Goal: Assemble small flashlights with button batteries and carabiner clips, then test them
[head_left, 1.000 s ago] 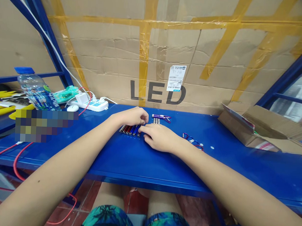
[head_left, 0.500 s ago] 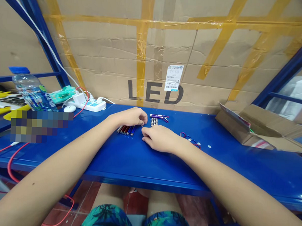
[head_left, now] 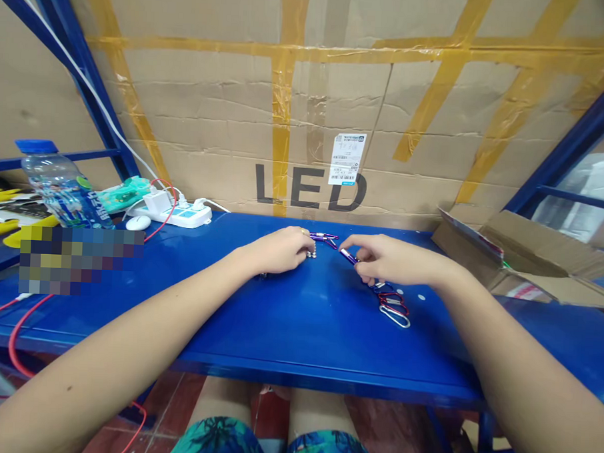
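Note:
My left hand (head_left: 281,251) rests on the blue bench top (head_left: 298,320) with its fingers curled over a cluster of small silver batteries (head_left: 311,253); it hides most of the row of coloured tubes. My right hand (head_left: 387,258) is closed in a pinch on a small purple tube (head_left: 349,256), lifted just above the bench. A finished purple keychain light (head_left: 324,238) lies between the hands at the back. Several coloured carabiner clips (head_left: 392,305) lie under and in front of my right wrist.
An open cardboard box (head_left: 521,256) sits at the right. At the back left are a white power strip (head_left: 175,213) with plugs, a water bottle (head_left: 58,182) and a red cable (head_left: 17,321). A taped cardboard wall marked LED (head_left: 308,187) closes the back.
My right hand left the row of tubes and moved right and back, now pinching a purple tube. My left hand slid right onto the batteries, covering the tube row.

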Motion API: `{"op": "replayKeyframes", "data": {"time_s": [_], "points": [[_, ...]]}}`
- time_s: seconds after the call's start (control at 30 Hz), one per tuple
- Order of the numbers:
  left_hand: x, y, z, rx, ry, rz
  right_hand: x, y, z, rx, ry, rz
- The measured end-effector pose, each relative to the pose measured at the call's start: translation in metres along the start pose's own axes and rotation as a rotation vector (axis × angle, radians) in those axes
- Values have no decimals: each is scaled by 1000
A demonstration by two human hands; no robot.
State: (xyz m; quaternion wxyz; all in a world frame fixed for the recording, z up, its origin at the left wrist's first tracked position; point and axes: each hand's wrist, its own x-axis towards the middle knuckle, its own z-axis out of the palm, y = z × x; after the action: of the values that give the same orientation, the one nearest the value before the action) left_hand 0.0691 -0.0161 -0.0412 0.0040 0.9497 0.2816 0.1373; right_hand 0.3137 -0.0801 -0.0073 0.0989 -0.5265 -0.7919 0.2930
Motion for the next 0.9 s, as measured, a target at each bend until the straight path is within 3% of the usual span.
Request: {"op": "replayKeyframes", "data": {"time_s": [0.27,0.63,0.73,0.9], "points": [[8,6,18,158,-50,74,7,12,0,107,150,-33],[4,11,8,-17,-126,58,14,13,13,192,116,-88],[1,13,6,-69,-98,60,16,10,16,191,120,-119],[1,15,5,66,-12,0,22,11,22,25,218,-205]]}}
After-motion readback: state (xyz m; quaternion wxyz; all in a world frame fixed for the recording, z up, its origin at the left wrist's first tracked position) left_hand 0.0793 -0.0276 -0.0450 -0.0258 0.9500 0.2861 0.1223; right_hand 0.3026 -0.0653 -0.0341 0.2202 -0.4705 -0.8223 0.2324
